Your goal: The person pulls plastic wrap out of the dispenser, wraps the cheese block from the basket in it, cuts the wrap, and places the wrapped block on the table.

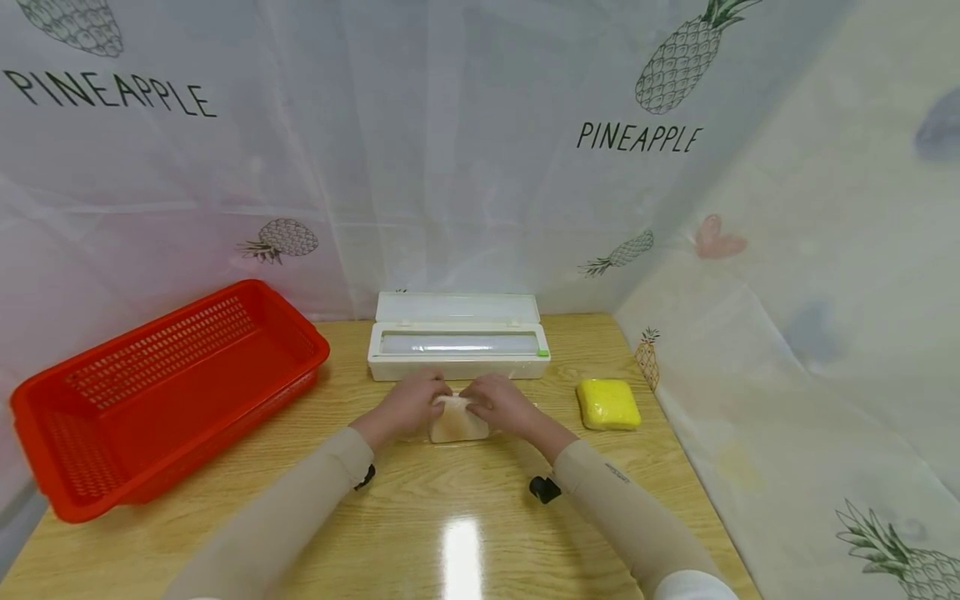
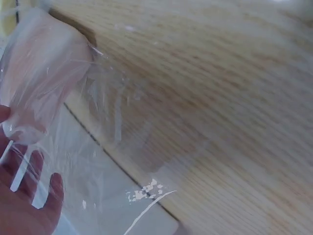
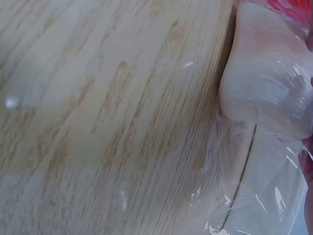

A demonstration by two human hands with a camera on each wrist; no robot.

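Observation:
A pale, rounded block (image 1: 458, 422), tan on its upper face and perhaps a slice of bread, lies at the table's middle in clear cling film (image 2: 105, 115). At its far left corner my left hand (image 1: 408, 405) pinches the film, with the thumb against the block. On the far right side, my right hand (image 1: 506, 405) does likewise, fingertips bent onto the film and block edge. Loose film spreads out from the block on both sides in the wrist views. Just behind the hands stands a white cling film dispenser (image 1: 459, 367) with its lid raised.
A red plastic basket (image 1: 172, 400) stands at the left. To the right lies a yellow block (image 1: 608, 404) with a shiny surface. Pineapple-printed sheeting (image 1: 480, 167) hangs along the table's back and right side. The wooden table (image 1: 420, 525) reflects light in front.

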